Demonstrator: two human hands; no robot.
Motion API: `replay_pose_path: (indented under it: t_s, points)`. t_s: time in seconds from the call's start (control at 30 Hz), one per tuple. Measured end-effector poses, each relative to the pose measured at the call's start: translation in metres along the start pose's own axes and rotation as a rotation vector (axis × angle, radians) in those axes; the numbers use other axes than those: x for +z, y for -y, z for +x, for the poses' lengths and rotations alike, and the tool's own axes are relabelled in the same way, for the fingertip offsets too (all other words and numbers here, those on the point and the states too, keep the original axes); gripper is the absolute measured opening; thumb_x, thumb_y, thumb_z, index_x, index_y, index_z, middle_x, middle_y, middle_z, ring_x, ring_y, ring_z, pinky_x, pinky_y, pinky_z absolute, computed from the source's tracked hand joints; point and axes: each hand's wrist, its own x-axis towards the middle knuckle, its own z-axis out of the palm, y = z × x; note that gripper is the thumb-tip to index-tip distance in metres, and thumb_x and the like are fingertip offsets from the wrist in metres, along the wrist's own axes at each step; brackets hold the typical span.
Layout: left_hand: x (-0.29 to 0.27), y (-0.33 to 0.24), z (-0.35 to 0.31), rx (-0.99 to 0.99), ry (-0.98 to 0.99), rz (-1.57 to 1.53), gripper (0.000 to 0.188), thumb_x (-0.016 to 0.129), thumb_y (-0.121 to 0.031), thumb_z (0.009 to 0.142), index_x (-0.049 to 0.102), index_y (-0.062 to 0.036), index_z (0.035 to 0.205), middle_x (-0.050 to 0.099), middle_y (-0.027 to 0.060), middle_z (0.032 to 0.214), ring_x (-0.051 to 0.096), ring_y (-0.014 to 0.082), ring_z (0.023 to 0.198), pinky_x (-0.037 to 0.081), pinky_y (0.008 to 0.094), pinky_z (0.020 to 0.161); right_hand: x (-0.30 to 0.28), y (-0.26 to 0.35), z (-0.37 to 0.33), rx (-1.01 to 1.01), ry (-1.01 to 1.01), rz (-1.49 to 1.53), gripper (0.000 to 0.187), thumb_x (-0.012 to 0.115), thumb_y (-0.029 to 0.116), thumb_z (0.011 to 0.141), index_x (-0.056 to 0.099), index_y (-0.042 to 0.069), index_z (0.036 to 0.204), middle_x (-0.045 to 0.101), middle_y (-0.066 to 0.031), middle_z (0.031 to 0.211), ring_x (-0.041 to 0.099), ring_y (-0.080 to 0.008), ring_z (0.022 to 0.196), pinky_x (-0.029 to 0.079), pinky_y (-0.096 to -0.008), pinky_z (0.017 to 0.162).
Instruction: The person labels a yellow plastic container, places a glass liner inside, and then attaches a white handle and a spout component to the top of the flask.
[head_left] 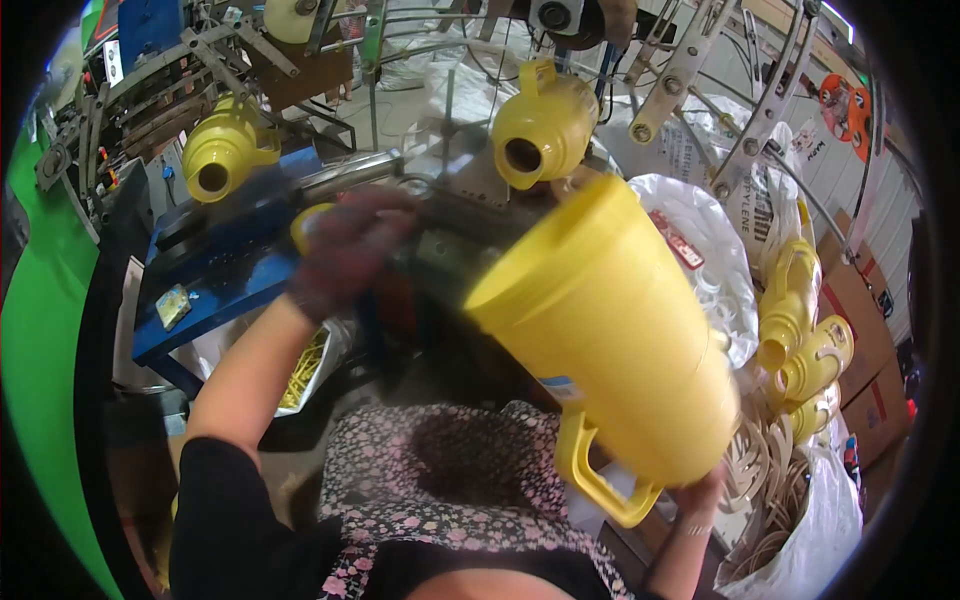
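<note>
My right hand (700,492) grips a large yellow plastic jug (620,340) at its lower end. The jug is tilted in front of me, its wide open rim toward the upper left and its loop handle toward my lap. A small blue and white label shows on its side. My left hand (350,250), in a dark reddish glove, is raised over the blue work table and smeared by motion, so its fingers are unclear. Just behind it shows part of a round yellow thing (312,226); whether they touch I cannot tell.
Yellow narrow-necked jugs hang on the metal machine at left (215,160) and centre (540,135). Several more jugs (800,350) pile at right, by a white bag of rings (715,300) and beige strips (765,470). A small block (173,307) lies on the blue table (225,310). Yellow sticks (305,370) fill a box.
</note>
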Motion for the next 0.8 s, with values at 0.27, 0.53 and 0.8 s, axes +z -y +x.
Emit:
replay_pose_path:
  t_s: [0.27, 0.53, 0.8]
  points:
    - [0.147, -0.027, 0.099, -0.206, 0.165, 0.359, 0.040, 0.060, -0.038, 0.085, 0.059, -0.0063, 0.109, 0.062, 0.0222, 0.107, 0.062, 0.0402, 0.096, 0.049, 0.0484, 0.079, -0.052, -0.081, -0.037, 0.058, 0.041, 0.275, 0.064, 0.069, 0.026, 0.071, 0.054, 0.000, 0.128, 0.062, -0.0160, 0.122, 0.061, -0.0327, 0.110, 0.049, -0.0452, 0.097]
    - [-0.037, -0.013, -0.092, -0.104, -0.070, 0.491, 0.021, 0.059, -0.006, 0.091, 0.064, -0.0005, 0.111, 0.069, 0.0134, 0.106, 0.066, 0.0252, 0.099, 0.051, 0.0349, 0.084, -0.047, -0.032, -0.030, 0.080, 0.119, 0.221, 0.063, 0.070, 0.032, 0.078, 0.050, 0.005, 0.132, 0.059, -0.0143, 0.125, 0.059, -0.0300, 0.111, 0.050, -0.0471, 0.094]
    - [-0.197, -0.114, -0.195, -0.464, -0.029, -0.008, 0.036, 0.069, -0.010, 0.074, 0.066, -0.0001, 0.108, 0.064, 0.0109, 0.107, 0.061, 0.0214, 0.091, 0.048, 0.0321, 0.078, 0.084, -0.069, 0.072, 0.094, 0.110, 0.194, 0.054, 0.060, 0.039, 0.088, 0.049, 0.009, 0.132, 0.058, -0.0104, 0.128, 0.056, -0.0294, 0.116, 0.049, -0.0488, 0.095]
